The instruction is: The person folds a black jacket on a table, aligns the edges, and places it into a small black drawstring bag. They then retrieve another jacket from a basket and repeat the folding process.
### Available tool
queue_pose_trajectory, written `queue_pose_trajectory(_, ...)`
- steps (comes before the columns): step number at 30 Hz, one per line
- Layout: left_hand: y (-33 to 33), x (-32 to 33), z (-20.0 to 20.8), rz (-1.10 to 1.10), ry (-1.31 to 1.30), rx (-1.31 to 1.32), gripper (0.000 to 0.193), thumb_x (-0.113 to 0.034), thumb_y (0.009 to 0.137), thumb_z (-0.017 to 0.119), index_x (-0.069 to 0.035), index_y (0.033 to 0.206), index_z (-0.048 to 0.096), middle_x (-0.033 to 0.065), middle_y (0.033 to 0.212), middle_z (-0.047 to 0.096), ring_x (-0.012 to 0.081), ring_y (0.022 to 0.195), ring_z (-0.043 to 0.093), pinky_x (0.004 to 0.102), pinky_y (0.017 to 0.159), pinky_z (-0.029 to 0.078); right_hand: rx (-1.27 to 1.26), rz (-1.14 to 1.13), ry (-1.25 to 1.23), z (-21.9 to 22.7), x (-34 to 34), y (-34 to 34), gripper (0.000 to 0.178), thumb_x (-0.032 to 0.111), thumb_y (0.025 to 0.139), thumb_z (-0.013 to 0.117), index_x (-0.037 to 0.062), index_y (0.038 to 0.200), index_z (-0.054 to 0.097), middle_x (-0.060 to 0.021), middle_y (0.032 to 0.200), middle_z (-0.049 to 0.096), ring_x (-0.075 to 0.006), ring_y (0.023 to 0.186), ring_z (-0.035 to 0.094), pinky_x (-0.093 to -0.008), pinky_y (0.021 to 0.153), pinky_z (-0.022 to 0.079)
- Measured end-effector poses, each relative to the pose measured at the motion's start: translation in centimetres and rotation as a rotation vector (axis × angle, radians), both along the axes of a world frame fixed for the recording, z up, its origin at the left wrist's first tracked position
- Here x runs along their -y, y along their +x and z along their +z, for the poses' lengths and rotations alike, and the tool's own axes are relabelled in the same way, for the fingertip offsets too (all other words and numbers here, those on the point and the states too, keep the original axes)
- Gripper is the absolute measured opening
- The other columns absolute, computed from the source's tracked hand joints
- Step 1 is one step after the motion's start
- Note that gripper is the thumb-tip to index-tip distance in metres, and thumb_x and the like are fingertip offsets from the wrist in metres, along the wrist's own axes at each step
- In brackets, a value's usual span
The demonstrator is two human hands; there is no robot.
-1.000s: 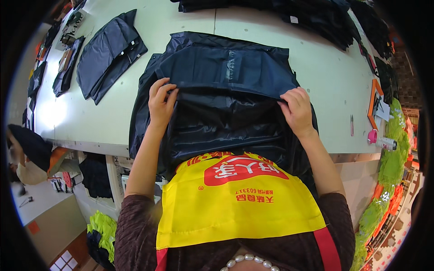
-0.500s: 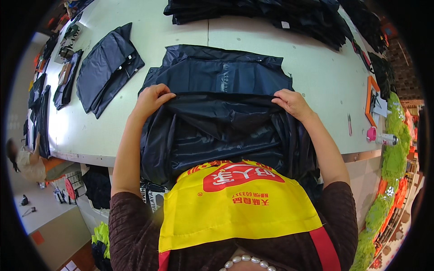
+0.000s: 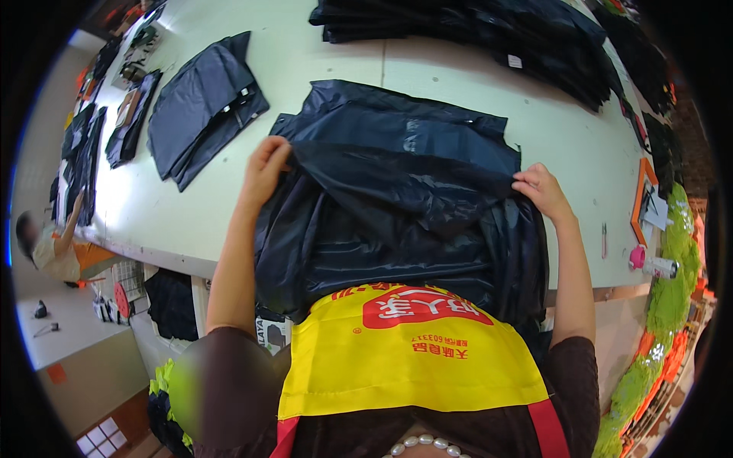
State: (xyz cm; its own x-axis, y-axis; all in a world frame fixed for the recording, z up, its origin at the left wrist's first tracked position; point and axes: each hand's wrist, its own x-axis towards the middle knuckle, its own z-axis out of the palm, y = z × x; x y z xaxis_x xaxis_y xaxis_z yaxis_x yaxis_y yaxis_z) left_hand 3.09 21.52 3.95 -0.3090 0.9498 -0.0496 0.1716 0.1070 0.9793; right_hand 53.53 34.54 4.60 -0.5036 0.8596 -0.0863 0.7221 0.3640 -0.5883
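Observation:
A dark navy, slightly shiny garment (image 3: 389, 237) lies in front of me, its near part hanging over the table edge against my yellow apron. My left hand (image 3: 267, 164) pinches its upper layer at the left end of a fold. At the right end of that fold, my right hand (image 3: 542, 187) grips the same layer between thumb and fingers. The layer is lifted and stretched between both hands. Beyond it, a flat panel with a pale vertical strip (image 3: 411, 137) lies on the table.
Folded dark garments (image 3: 202, 111) lie to the left, and a large dark pile (image 3: 473, 34) sits at the back. On the right are an orange frame (image 3: 643, 200), a pink-capped bottle (image 3: 657, 265) and a small slim tool (image 3: 604, 240). Another person (image 3: 57, 248) is at the far left.
Both hands have spread farther apart, pulling the garment's layer wider and covering more of the pale strip. The whole view has shifted and tilted slightly.

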Motion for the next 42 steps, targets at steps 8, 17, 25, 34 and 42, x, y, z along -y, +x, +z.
queue_pose_trajectory(8,-0.8,-1.0,-2.8,0.051,0.124,-0.753,0.026,-0.021,0.085,0.065,-0.001,0.101,0.059,0.0069,0.094,0.058,0.0128,0.069,0.055,0.0268,0.063,0.046,0.439,-0.095,0.511,1.8,0.4,-2.8,0.029,0.032,0.072,0.071,0.0063,0.085,0.068,-0.0112,0.086,0.065,-0.0274,0.09,0.055,-0.0383,0.08,0.043)
queue_pose_trajectory(17,0.8,-2.6,-3.3,0.138,-0.421,-0.019,0.03,-0.03,0.082,0.067,-0.005,0.098,0.06,0.0009,0.08,0.061,0.0092,0.067,0.054,0.0247,0.057,0.044,0.402,-0.032,0.304,-6.8,7.7,-4.4,0.073,0.049,0.081,0.059,0.0129,0.14,0.034,-0.0173,0.147,0.025,-0.0395,0.136,0.017,-0.0563,0.105,0.017)
queue_pose_trajectory(25,-2.1,-6.2,-3.5,0.071,-0.39,0.621,0.039,-0.04,0.09,0.056,-0.004,0.106,0.06,0.0071,0.098,0.065,0.0181,0.088,0.064,0.0329,0.075,0.053,-0.113,-0.151,0.21,-6.9,6.0,-2.7,0.045,0.042,0.087,0.055,0.0068,0.114,0.06,-0.0151,0.135,0.045,-0.0355,0.132,0.031,-0.0454,0.107,0.022)
queue_pose_trajectory(34,1.0,-7.2,-2.2,0.178,0.014,0.327,0.039,-0.01,0.092,0.051,-0.001,0.13,0.048,0.0092,0.113,0.061,0.0133,0.098,0.059,0.0254,0.085,0.047,-0.213,-0.42,0.462,-7.8,6.0,-3.5,0.032,0.015,0.079,0.067,0.003,0.108,0.06,-0.0183,0.128,0.049,-0.034,0.119,0.045,-0.0395,0.102,0.033)
queue_pose_trajectory(42,0.8,-6.3,-5.1,0.145,0.14,0.323,0.037,-0.012,0.096,0.046,0.001,0.131,0.046,0.0061,0.118,0.057,0.0117,0.105,0.053,0.0235,0.091,0.041,-0.143,-0.865,0.165,-5.4,6.2,-5.9,0.062,0.021,0.078,0.072,-0.0066,0.126,0.045,-0.0156,0.102,0.059,-0.0172,0.074,0.056,-0.0245,0.065,0.047)
